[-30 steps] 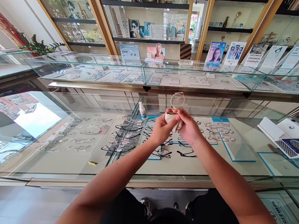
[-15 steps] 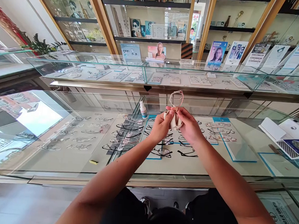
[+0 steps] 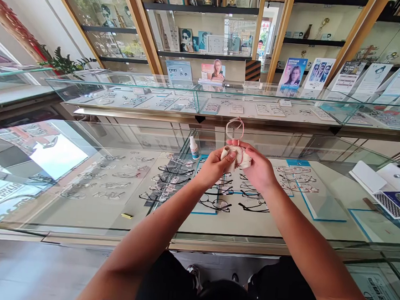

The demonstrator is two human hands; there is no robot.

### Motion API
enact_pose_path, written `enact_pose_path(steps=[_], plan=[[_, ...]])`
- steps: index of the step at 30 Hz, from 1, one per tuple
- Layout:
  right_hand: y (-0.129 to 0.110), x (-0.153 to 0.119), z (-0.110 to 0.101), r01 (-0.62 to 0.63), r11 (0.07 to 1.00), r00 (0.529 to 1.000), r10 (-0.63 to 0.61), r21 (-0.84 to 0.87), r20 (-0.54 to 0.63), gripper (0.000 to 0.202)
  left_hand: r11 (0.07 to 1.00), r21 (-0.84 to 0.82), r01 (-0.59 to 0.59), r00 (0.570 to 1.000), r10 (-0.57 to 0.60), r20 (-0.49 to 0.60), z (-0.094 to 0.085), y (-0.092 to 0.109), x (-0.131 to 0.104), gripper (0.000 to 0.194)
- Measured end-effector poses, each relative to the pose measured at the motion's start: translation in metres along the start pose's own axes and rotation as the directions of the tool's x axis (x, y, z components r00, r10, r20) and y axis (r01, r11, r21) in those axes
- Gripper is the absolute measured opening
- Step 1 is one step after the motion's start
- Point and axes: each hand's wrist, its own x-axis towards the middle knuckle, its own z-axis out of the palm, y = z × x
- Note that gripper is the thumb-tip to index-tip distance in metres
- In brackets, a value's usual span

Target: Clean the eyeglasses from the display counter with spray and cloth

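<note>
A pair of thin pink-rimmed eyeglasses (image 3: 226, 128) is held upright over the glass counter, one lens rising above my fingers. Its lower lens is wrapped in a cream cloth (image 3: 244, 160). My left hand (image 3: 213, 168) is closed on the cloth, with the thumb pressed into it at the lens. From the other side, my right hand (image 3: 261, 169) is closed around the eyeglasses and the cloth's edge; its fingers are partly hidden behind them. Beyond my left hand stands a white spray bottle (image 3: 193, 148) with a blue label.
Beneath the glass counter top (image 3: 112, 224) lie rows of spectacle frames (image 3: 218, 204). An open white case (image 3: 372, 178) with a dark blue panel sits at the right. A second glass showcase (image 3: 175, 105) runs across behind, with leaflets (image 3: 290, 76) standing on it.
The eyeglasses have turned so the upper lens faces me more squarely. My hands have shifted apart slightly, and the cloth is spread wider over the lower lens. The view has moved slightly.
</note>
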Motion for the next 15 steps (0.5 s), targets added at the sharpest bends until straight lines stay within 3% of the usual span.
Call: enact_pose_path(steps=[9, 15], plan=[[0.008, -0.008, 0.010, 0.043, 0.998, 0.999, -0.042, -0.053, 0.008, 0.033, 0.999, -0.010, -0.037, 0.995, 0.036, -0.088, 0.005, -0.005, 0.000, 0.065], [0.013, -0.013, 0.018, 0.044, 0.998, 0.998, -0.042, -0.050, 0.047, 0.034, 0.983, 0.027, -0.180, 0.958, 0.182, -0.222, 0.014, -0.002, -0.002, 0.067]])
